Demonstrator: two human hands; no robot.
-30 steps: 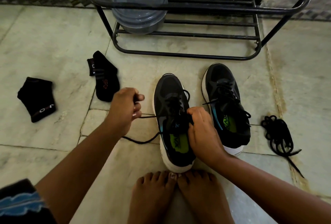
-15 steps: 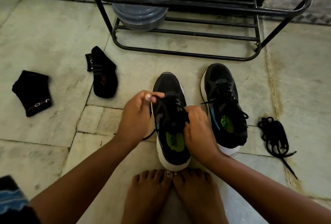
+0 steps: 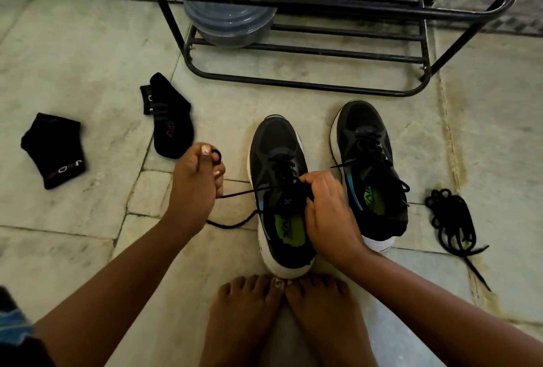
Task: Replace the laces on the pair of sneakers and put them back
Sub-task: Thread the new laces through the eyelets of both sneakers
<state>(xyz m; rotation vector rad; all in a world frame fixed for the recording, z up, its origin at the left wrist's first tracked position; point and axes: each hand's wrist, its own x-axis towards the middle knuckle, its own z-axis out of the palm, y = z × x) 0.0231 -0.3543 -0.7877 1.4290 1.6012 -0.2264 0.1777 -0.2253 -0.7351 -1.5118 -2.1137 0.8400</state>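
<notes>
Two black sneakers with white soles stand side by side on the stone floor, toes pointing away from me. The left sneaker (image 3: 276, 161) carries a black lace (image 3: 238, 192) running out to its left. My left hand (image 3: 195, 184) pinches a loop of that lace and holds it taut, left of the shoe. My right hand (image 3: 326, 211) grips the lace at the shoe's top eyelets, over the tongue. The right sneaker (image 3: 367, 167) is laced, with loose ends. A bundle of spare black laces (image 3: 451, 219) lies on the floor to its right.
A black metal shoe rack (image 3: 308, 84) stands just beyond the sneakers, with a grey lidded plastic container (image 3: 230, 5) on its lower bars. Two black socks (image 3: 169, 120) (image 3: 54, 149) lie on the floor at left. My bare feet (image 3: 282, 316) touch the left sneaker's heel.
My left hand went in to the left sneaker's laces, then drew back out to the left, pulling a loop of lace taut. My right hand stayed at the eyelets.
</notes>
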